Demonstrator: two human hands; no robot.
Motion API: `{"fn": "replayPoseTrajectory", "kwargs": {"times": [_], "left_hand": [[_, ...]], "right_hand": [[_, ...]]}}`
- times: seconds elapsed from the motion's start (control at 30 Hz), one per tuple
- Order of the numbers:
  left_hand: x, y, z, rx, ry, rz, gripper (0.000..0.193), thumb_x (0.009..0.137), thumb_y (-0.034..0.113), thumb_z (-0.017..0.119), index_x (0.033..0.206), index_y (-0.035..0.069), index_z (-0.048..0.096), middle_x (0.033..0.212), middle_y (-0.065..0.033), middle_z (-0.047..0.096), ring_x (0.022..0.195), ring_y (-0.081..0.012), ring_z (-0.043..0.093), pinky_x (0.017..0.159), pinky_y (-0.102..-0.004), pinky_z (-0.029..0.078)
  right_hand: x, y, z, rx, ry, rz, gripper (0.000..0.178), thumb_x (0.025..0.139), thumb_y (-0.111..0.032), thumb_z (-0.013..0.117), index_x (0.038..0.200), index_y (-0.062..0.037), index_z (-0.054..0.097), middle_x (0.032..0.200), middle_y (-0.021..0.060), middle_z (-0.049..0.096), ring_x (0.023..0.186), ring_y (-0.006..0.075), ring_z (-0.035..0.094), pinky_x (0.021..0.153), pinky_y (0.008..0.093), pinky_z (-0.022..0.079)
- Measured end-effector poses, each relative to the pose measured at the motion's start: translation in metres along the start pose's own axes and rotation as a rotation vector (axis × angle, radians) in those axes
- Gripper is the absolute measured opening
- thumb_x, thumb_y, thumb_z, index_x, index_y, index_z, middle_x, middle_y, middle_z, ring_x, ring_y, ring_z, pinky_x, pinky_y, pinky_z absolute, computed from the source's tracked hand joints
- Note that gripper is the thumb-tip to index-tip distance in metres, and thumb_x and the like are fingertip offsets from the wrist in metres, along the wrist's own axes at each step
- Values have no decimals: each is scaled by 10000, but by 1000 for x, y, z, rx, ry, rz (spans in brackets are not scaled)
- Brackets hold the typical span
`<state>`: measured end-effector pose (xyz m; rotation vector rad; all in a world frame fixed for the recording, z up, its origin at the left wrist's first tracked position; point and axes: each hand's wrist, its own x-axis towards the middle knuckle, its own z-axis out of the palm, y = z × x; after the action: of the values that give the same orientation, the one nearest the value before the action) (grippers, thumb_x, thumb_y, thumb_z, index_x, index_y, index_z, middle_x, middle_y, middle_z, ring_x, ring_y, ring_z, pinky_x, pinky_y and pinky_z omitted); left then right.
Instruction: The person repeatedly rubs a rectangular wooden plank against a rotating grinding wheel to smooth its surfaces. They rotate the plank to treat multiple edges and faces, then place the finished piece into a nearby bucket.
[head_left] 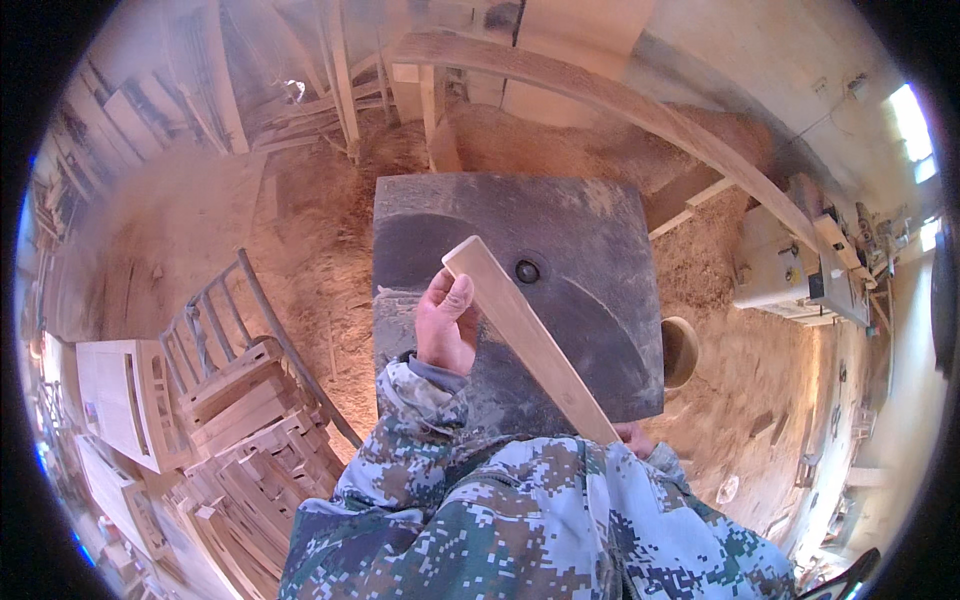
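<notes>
Head-worn fisheye looks down at the hands (pixel 447 328).

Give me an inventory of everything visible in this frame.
Wooden board: 1, pale tan, slanting across the machine table
Machine table: 1, dark grey, centre
Round fitting: 1, black, on that table
Long beam: 1, brown, beyond the table
Leaning planks: several, tan, upper left
Stacked wood pieces: many, tan, lower left
Rail frame: 1, grey, beside the stack
Sawdust: uncountable, orange-brown, floor
Window: 1, bright white, upper right
Left hand: 1, bare, gripping the board's far end
Right hand: 1, mostly hidden, at its near end
</notes>
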<state>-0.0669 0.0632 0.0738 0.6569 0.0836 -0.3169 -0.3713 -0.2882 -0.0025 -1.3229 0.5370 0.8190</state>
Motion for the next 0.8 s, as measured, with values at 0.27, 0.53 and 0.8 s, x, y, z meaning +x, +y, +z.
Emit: {"fn": "replayPoseTrajectory", "kwargs": {"times": [0.27,0.53,0.8], "left_hand": [[5,-1,7,-92,194,-77,434,1051,116,661,1459,43,534,1307,-166,679,1109,-266,704,966,-402,613],[4,-1,-78,47,-4,-54,571,984,86,696,1512,33,486,1459,-212,631,1348,-385,622,1069,-524,589],[3,-37,-128,40,216,-298,438,1073,138,606,1474,-22,531,1376,-188,656,1258,-328,649,1082,-477,560]], "right_hand": [[-38,-39,-11,327,55,-241,839,764,-433,814,1409,58,597,1227,202,723,1027,297,736,862,428,626],[-55,-72,-13,441,605,-679,629,805,-269,806,1333,16,616,1228,163,707,1122,273,698,953,404,595],[-79,-142,25,678,464,-1116,831,758,-247,871,1472,-10,519,1423,194,633,1318,326,630,1108,456,529]]}}
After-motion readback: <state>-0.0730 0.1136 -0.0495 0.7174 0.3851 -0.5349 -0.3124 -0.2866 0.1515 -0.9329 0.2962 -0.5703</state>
